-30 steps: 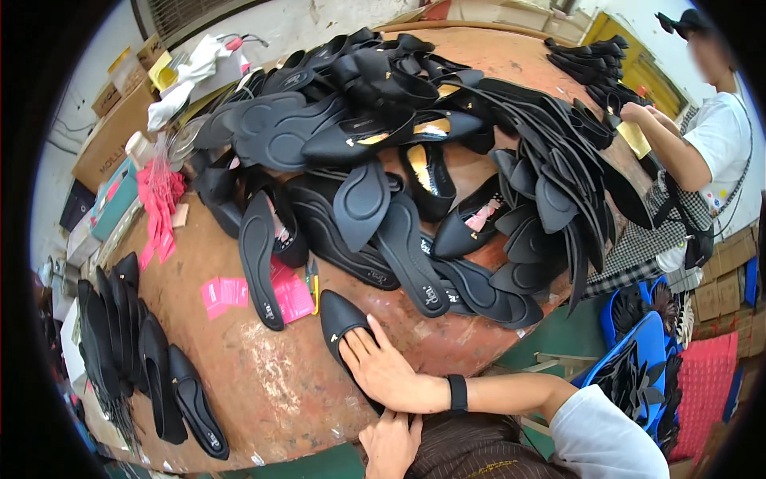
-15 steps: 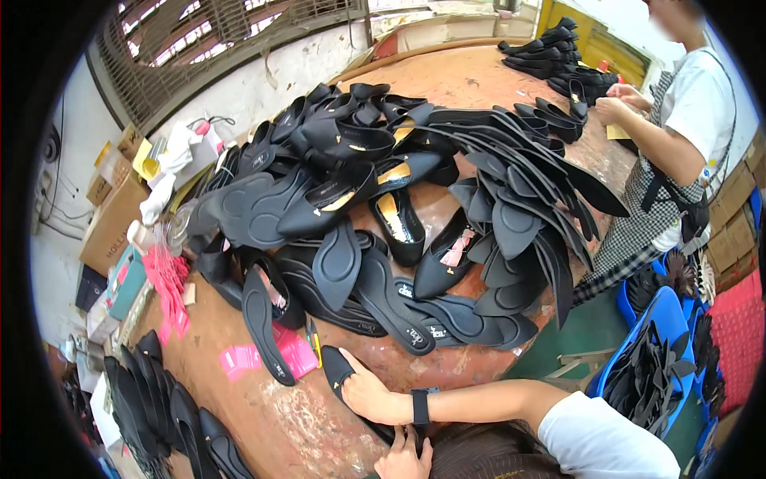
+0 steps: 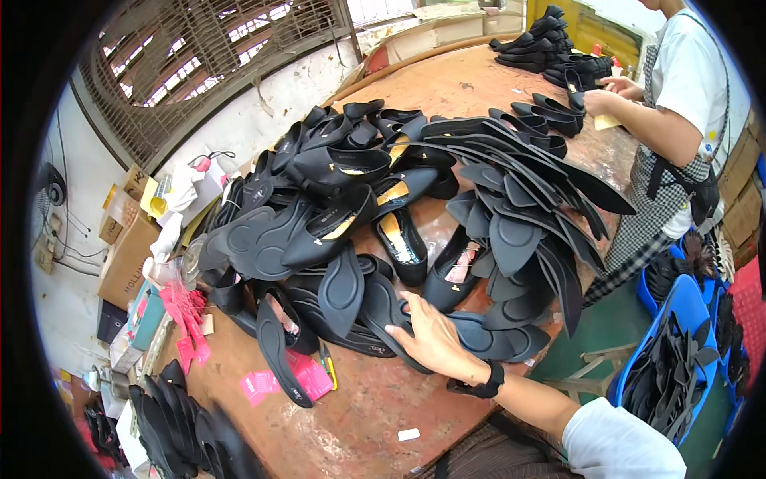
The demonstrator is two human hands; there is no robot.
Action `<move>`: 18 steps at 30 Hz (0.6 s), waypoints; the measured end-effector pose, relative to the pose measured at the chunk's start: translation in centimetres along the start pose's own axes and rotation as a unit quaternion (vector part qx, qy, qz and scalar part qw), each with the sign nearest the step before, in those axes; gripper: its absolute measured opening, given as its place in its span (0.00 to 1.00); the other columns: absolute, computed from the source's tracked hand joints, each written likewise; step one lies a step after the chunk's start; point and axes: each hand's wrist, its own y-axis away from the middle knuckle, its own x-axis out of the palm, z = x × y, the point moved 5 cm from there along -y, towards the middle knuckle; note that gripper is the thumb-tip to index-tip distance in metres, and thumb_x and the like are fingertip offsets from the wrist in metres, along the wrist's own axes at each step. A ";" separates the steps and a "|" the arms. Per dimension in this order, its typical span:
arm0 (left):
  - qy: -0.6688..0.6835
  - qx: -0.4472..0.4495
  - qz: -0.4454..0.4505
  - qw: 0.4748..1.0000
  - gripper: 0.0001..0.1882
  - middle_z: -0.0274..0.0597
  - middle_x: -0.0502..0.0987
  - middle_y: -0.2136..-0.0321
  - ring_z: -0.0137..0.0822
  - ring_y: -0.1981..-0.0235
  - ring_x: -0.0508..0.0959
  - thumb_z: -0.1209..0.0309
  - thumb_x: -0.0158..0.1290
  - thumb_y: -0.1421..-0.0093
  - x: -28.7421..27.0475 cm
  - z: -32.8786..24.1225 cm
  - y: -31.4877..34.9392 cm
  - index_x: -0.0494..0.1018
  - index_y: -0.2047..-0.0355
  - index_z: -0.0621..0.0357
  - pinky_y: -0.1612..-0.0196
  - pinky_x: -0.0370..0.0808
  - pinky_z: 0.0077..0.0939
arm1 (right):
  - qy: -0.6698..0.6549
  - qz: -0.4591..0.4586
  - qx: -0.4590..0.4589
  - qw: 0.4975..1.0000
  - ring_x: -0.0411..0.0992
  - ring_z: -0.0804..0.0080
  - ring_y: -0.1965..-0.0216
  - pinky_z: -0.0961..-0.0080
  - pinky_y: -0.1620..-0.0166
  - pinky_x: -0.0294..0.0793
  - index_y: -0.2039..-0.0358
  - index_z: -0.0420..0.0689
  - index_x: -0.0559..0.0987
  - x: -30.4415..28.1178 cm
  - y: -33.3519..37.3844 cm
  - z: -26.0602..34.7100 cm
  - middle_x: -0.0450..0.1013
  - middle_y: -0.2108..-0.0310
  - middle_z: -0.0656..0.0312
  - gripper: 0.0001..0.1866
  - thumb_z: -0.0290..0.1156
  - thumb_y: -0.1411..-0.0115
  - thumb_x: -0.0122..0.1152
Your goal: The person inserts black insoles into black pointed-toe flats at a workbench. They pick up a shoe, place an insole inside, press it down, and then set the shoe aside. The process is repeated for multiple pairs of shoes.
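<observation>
My right hand (image 3: pixel 435 339) reaches over the near side of the pile with thumb and fingers apart. It is at the dark grey shoe insoles (image 3: pixel 379 311), just in front of a black pointed flat shoe (image 3: pixel 448 286) with a small gold ornament. Whether the fingertips touch an insole, I cannot tell. A black band (image 3: pixel 483 382) circles my right wrist. My left hand is out of view. One long insole (image 3: pixel 279 355) lies at the pile's near left, beside pink cards (image 3: pixel 259 385) and a yellow-handled cutting tool (image 3: pixel 328 366).
Stacked insoles (image 3: pixel 519 239) fan out on the pile's right; black shoes (image 3: pixel 331 164) heap behind. More shoes (image 3: pixel 171 415) stand at lower left. A small white piece (image 3: pixel 408 434) lies near the table edge. Blue bins (image 3: pixel 670 359) stand right. Another person (image 3: pixel 678 104) works at far right.
My right hand has left the black flat shoe at the table's front and moved up to the insoles. My left hand and that shoe no longer show there.
</observation>
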 end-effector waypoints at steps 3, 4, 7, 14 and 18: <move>-0.113 -0.031 -0.133 0.984 0.20 0.51 0.81 0.58 0.41 0.64 0.80 0.73 0.64 0.43 -5.1 0.9 -4.1 0.76 0.50 0.62 0.58 0.76 0.32 | -0.187 0.162 0.121 0.961 0.75 0.49 0.53 0.58 0.50 0.75 0.40 0.37 0.62 2.9 -1.5 -0.6 0.72 0.50 0.41 0.35 0.34 0.43 0.68; -0.221 -0.073 -0.175 0.957 0.20 0.50 0.81 0.57 0.41 0.64 0.80 0.72 0.63 0.42 -5.6 0.4 -6.1 0.76 0.49 0.62 0.58 0.76 0.32 | -0.362 0.142 0.144 0.910 0.75 0.59 0.50 0.66 0.49 0.76 0.36 0.38 0.57 4.4 -1.6 -2.0 0.71 0.46 0.45 0.40 0.28 0.44 0.69; -0.110 0.033 -0.242 0.963 0.20 0.50 0.81 0.57 0.39 0.62 0.80 0.76 0.61 0.41 -2.6 -0.8 -10.5 0.75 0.48 0.66 0.57 0.76 0.32 | -0.541 0.175 0.184 0.802 0.74 0.69 0.50 0.74 0.50 0.76 0.28 0.45 0.42 1.8 -0.7 0.9 0.69 0.44 0.49 0.50 0.17 0.42 0.64; -0.071 0.444 -0.125 0.885 0.16 0.48 0.77 0.49 0.45 0.55 0.79 0.71 0.58 0.42 10.1 -25.7 -22.4 0.78 0.54 0.62 0.53 0.78 0.35 | -0.667 0.246 0.171 0.682 0.77 0.66 0.60 0.75 0.61 0.79 0.33 0.41 0.61 -8.9 2.0 -0.6 0.71 0.44 0.45 0.29 0.37 0.32 0.49; -0.258 0.540 -0.177 0.781 0.26 0.49 0.74 0.47 0.48 0.43 0.71 0.64 0.58 0.40 15.4 -31.4 -32.0 0.69 0.43 0.58 0.37 0.64 0.51 | -0.866 0.194 0.118 0.446 0.68 0.53 0.43 0.59 0.53 0.77 0.30 0.43 0.57 -10.5 4.4 -2.9 0.53 0.31 0.42 0.34 0.39 0.34 0.47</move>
